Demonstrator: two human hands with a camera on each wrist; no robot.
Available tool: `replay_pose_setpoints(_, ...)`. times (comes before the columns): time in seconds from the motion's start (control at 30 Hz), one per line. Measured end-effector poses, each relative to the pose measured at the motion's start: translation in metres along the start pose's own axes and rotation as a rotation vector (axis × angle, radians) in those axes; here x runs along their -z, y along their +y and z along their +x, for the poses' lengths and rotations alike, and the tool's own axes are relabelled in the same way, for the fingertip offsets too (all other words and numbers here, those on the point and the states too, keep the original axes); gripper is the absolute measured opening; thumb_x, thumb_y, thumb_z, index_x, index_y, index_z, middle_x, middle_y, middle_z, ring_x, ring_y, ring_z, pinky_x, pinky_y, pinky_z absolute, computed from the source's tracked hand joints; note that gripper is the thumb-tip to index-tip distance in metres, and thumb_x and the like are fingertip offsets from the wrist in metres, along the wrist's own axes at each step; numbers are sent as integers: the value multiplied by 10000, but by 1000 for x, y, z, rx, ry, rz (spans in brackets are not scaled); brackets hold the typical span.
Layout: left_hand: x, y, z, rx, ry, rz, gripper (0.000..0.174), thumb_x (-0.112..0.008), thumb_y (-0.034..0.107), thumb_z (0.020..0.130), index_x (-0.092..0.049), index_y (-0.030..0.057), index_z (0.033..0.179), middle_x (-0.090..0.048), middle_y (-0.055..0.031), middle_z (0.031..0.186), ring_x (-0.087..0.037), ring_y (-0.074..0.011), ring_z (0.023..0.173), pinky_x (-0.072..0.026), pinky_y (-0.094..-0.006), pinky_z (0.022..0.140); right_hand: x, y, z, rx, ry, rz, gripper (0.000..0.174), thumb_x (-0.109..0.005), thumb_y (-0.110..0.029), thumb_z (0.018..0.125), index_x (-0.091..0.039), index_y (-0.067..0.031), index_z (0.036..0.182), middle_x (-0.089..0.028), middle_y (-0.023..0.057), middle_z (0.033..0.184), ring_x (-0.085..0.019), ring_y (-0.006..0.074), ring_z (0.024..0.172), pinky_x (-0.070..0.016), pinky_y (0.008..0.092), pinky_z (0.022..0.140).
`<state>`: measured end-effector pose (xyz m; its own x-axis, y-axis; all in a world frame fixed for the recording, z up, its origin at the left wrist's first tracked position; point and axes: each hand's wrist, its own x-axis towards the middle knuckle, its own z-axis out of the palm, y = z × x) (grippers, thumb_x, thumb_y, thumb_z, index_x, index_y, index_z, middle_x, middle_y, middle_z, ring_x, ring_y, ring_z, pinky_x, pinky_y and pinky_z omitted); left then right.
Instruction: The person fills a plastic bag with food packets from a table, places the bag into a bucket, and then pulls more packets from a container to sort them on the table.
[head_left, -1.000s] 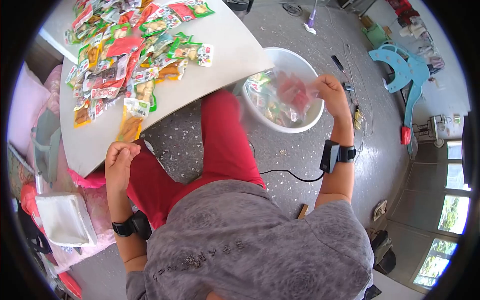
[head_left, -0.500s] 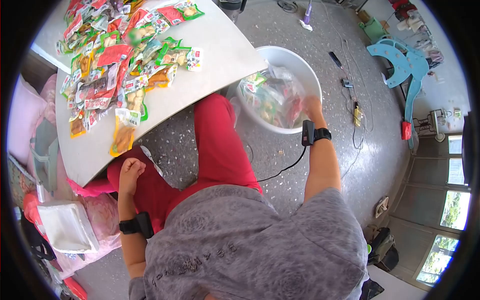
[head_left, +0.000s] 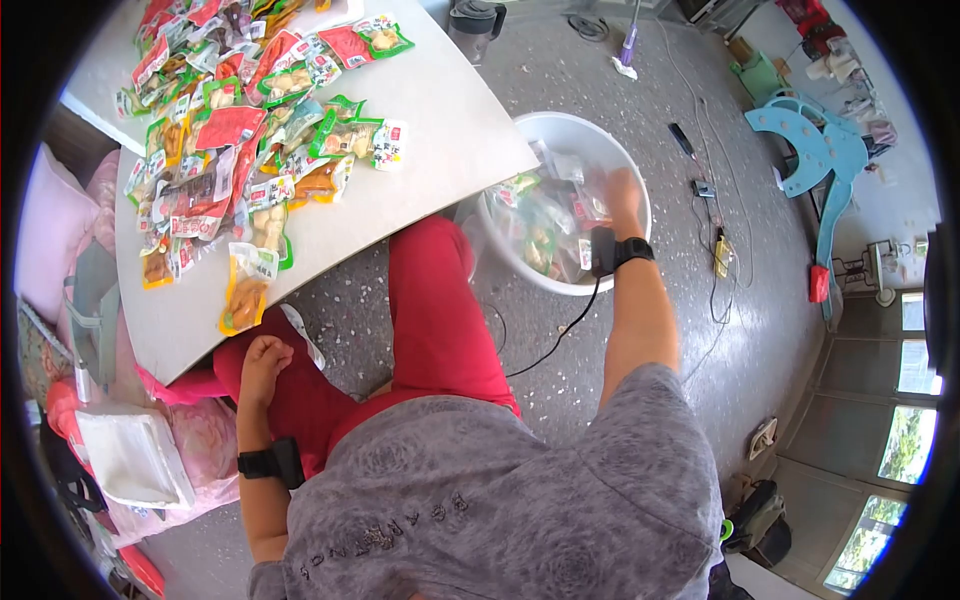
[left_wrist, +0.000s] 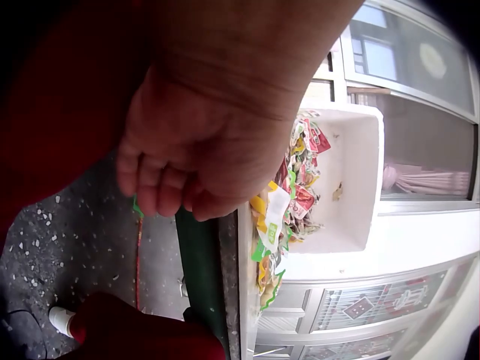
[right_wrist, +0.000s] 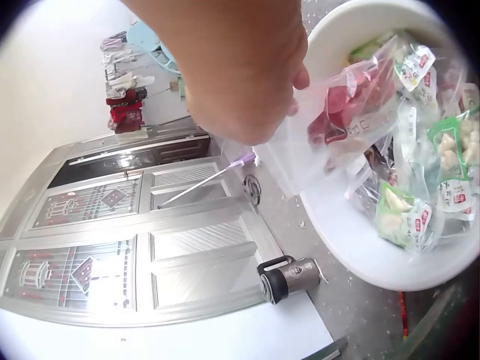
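My right hand (head_left: 622, 200) is down inside the rim of the white tub (head_left: 641, 235). In the right wrist view it grips the clear top of a plastic bag (right_wrist: 341, 112) with red contents, its fingertips mostly hidden behind the hand. Other clear bags (right_wrist: 409, 180) holding small food packets lie in the tub below. My left hand (head_left: 264, 368) hovers over my left thigh with its fingers loosely curled and nothing in them. Near it, a yellow and white snack packet (head_left: 247, 290) lies at the edge of the table (head_left: 440, 150).
A big pile of snack packets (head_left: 215, 150) covers the table's left part. A white foam box (left_wrist: 352, 180) stands behind the pile. On the floor are a jug (right_wrist: 289, 279), a mop (head_left: 628, 52) and cables (head_left: 722, 265) right of the tub. Another white box (head_left: 135, 450) sits at left.
My right hand has lowered from above the tub's right rim into it with the bag of red contents. The left hand has drawn back from the table edge towards my lap.
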<state>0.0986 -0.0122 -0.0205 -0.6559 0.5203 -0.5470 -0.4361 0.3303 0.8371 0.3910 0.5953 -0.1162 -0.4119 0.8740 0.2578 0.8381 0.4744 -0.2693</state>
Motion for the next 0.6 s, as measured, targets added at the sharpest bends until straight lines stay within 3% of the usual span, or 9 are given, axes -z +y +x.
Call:
replay_pose_setpoints(0.03, -1, -1, 1, -1, 0, -11, 44, -455, 104, 780, -466, 72, 809, -520, -24, 756, -515, -113, 731, -418, -236, 675, 31, -43, -21, -116, -43, 167, 272, -351, -249, 783, -513, -30, 797, -541, 235, 790, -510, 390, 790, -394, 451, 702)
replay_pose_setpoints(0.07, -1, -2, 2, -3, 0, -23, 43, -456, 104, 779, -466, 73, 808, -520, -22, 756, -516, -113, 732, -418, -235, 676, 14, -45, -27, -86, -88, 140, 266, -351, -244, 785, -508, -29, 800, -542, 234, 792, -513, 390, 785, -396, 460, 694)
replay_pose_setpoints(0.1, -2, -3, 3, -3, -2, -21, 44, -458, 105, 779, -467, 74, 808, -520, -22, 759, -516, -113, 734, -418, -236, 676, -9, -44, -34, 106, -155, 3, 246, -365, -223, 774, -509, -25, 802, -542, 236, 781, -516, 392, 771, -396, 463, 692)
replay_pose_setpoints(0.13, -2, -4, 3, -1, -4, -18, 45, -460, 107, 779, -468, 74, 808, -521, -21, 761, -517, -114, 736, -419, -236, 675, -9, -62, -53, -77, -215, 76, 228, -381, -198, 759, -510, -16, 800, -542, 235, 768, -518, 394, 744, -398, 460, 691)
replay_pose_setpoints(0.17, -3, -5, 3, 0, -7, -15, 46, -462, 108, 778, -469, 74, 809, -521, -21, 763, -517, -114, 738, -419, -237, 675, -52, -41, -63, 177, -284, -29, 225, -385, -183, 748, -512, -8, 810, -545, 230, 770, -521, 390, 737, -405, 450, 692)
replay_pose_setpoints(0.23, -3, -6, 3, -8, -22, -6, 61, -466, 112, 779, -467, 71, 825, -521, -23, 770, -518, -114, 742, -420, -237, 677, -57, -70, -102, 63, -336, 126, 207, -391, -167, 739, -517, -4, 757, -549, 233, 757, -531, 379, 748, -415, 442, 681)
replay_pose_setpoints(0.33, -3, -4, 2, -12, -7, -1, 116, -471, 125, 783, -459, 62, 880, -520, -28, 782, -517, -117, 746, -421, -240, 680, -73, -92, -145, 138, -482, 119, 207, -369, -152, 745, -517, -7, 734, -547, 237, 756, -533, 377, 740, -417, 441, 675)
replay_pose_setpoints(0.4, -7, -3, 2, -20, 4, -25, 166, -474, 138, 788, -448, 54, 929, -519, -32, 789, -517, -120, 749, -422, -243, 683, -84, -98, -170, 214, -468, 112, 180, -402, -146, 742, -522, -13, 752, -551, 222, 751, -536, 365, 739, -418, 424, 666)
replay_pose_setpoints(0.6, -14, 2, -2, -52, 8, -309, 260, -481, 194, 799, -422, 57, 1012, -522, -40, 790, -521, -150, 757, -429, -275, 689, -25, -135, -187, 68, -387, 527, 154, -487, -149, 730, -552, -30, 801, -566, 161, 758, -553, 283, 731, -424, 349, 645)
